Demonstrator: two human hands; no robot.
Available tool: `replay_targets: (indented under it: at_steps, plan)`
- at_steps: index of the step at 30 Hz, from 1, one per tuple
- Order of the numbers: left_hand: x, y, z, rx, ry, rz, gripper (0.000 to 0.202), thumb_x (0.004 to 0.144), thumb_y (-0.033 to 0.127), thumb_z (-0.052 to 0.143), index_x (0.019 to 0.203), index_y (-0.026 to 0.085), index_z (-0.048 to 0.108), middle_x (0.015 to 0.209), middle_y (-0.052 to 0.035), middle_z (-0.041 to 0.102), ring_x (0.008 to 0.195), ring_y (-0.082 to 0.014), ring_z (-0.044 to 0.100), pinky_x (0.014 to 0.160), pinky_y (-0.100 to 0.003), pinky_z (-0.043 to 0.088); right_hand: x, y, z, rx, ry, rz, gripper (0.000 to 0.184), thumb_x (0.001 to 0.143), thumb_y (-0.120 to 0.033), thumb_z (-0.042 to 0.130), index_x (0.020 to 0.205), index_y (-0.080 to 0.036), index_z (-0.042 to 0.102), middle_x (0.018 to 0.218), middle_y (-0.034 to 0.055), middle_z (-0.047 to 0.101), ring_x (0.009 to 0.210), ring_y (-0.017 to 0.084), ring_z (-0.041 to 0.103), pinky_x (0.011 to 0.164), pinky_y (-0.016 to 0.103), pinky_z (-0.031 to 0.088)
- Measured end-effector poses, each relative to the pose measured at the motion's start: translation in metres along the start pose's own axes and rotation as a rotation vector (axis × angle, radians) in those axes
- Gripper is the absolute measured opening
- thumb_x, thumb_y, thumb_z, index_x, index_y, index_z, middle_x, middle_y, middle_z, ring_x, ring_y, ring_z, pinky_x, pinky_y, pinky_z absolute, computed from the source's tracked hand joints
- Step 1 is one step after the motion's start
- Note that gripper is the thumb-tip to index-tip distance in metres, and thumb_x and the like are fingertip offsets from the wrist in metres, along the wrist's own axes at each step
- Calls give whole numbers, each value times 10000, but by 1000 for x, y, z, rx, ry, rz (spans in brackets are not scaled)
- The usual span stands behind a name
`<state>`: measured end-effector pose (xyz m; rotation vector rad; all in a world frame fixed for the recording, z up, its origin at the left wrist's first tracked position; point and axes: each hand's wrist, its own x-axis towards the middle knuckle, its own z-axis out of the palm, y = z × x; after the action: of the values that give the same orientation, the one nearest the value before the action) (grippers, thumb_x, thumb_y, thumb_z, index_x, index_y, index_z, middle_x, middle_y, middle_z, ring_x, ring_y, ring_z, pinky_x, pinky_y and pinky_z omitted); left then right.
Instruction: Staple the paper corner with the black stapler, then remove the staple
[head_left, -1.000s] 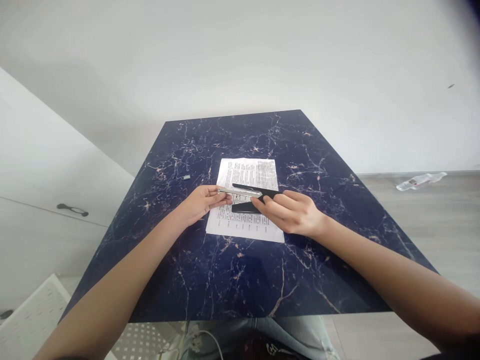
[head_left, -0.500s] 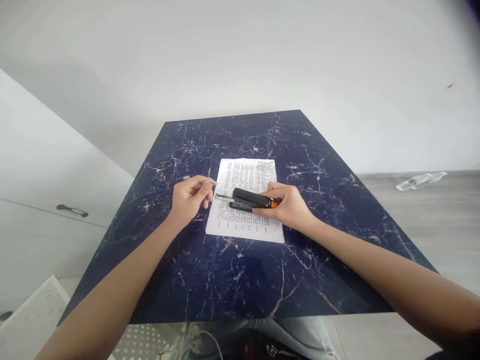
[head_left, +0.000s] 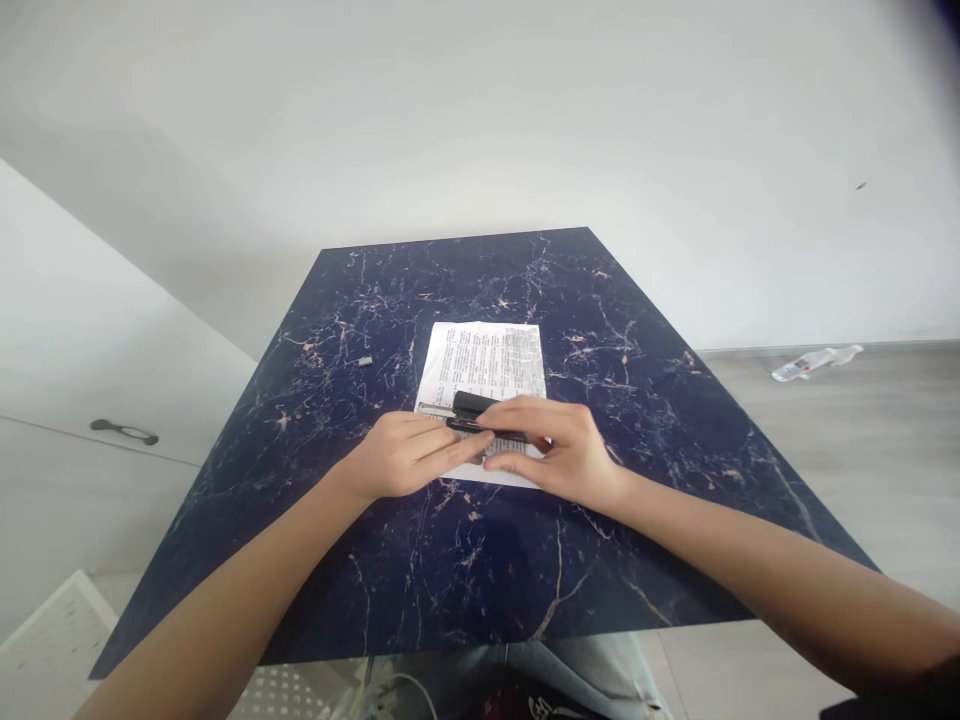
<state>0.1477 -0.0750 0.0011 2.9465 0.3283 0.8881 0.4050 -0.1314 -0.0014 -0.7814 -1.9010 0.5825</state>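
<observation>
Stapler [head_left: 469, 402]: metal rail [head_left: 435, 409] extended, not yet pushed home. Right hand [head_left: 566, 448] holds it in curled fingers; left hand [head_left: 405, 455] against it, finger hold unclear.

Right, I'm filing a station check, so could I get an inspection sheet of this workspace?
Surface: table, dark blue, pale veins.
Job's things: printed paper on the table; black stapler over it, metal strip jutting at its left end; contact with paper unclear.
Clutter: small pale piece left of the paper.
Grips: right grip holds the stapler; left grip is at its left end, hold partly hidden.
Cables: pale cord below the table's near edge.
Surroundings: pale wall; handle at left; clear plastic item on the floor, right.
</observation>
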Motion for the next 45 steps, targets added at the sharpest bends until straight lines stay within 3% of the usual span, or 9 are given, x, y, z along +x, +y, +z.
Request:
replay_targets:
  at_steps: [13,17,20,23,27,32,37,40,45]
  plan:
    - [1,0,2,6,-28,-8,253,982,220,657,1163,356,769,714,26,699,576,-118,639,508,-242,473,1,-4,5,24,-88,104,171,947,-359,755,1091,-290,818,997,22,811,722,185,724,551,327,571]
    - [-14,-26,-2,143,209,-310,174,949,397,711,1094,354,798,522,45,575,424,-126,518,470,-265,457,10,23,-31,-243,68,215,178,964,-425,705,1061,-333,821,916,26,797,592,170,634,533,355,549]
    - [-29,-55,-16,343,415,-671,232,984,402,632,1091,280,798,765,-44,742,645,-199,676,680,-351,566,14,70,-81,-577,220,325,257,944,-446,675,1017,-255,831,731,57,745,563,199,606,577,377,525]
    - [-45,-85,-26,409,231,-910,343,1009,356,531,1251,229,739,1160,-116,766,1057,-307,712,994,-466,541,11,119,-126,-831,286,528,273,890,-432,676,923,-210,830,683,83,726,628,245,652,688,395,528]
    - [-61,-112,-21,352,-33,-925,387,967,280,519,1278,173,723,1393,-146,671,1314,-340,593,1169,-504,426,4,154,-150,-944,187,687,243,859,-402,690,908,-209,829,814,98,775,805,302,708,785,410,532]
    - [-61,-114,-18,332,-99,-949,250,942,242,541,1026,213,774,1187,-120,757,1097,-328,697,1004,-477,533,4,151,-144,-925,167,592,188,870,-338,682,925,-216,815,1104,89,784,1002,301,717,898,416,547]
    - [-47,-96,-20,293,-20,-1000,163,962,256,575,1023,223,723,1017,-109,790,983,-307,744,911,-434,556,18,102,-108,-766,275,334,252,969,-359,602,945,-192,788,1014,104,776,841,250,712,808,406,560]
    - [-32,-77,-12,81,104,-878,209,1023,302,531,1120,215,694,1070,-98,793,990,-270,757,929,-408,564,22,66,-68,-444,105,250,266,1001,-384,591,948,-198,773,967,79,774,784,207,697,719,364,572]
    - [-9,-44,6,-77,8,-666,188,1039,303,544,1120,222,692,1070,-72,774,933,-222,735,839,-368,575,13,40,-20,-287,-214,178,435,966,-454,685,1335,-224,676,1262,106,719,1089,272,680,842,419,597]
